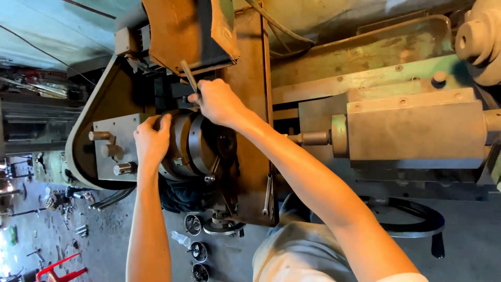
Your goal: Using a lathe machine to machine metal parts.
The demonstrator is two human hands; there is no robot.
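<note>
With the left hand (151, 140) clasping the chuck (190, 143) and the right hand (219, 100) clenched on the key (188, 75), a slipping key could pinch fingers.

Worn metal lathe and the grey concrete floor around it

The rust-brown and green steel lathe bed (365, 78) fills the centre and right of the frame, carrying the round dark steel chuck (190, 143) at centre left and the boxy grey-brown tailstock (415, 128) at right. On the grey concrete floor (104, 230), lower left, lie scattered small metal parts (65, 201) and a red metal frame (60, 267).
</note>
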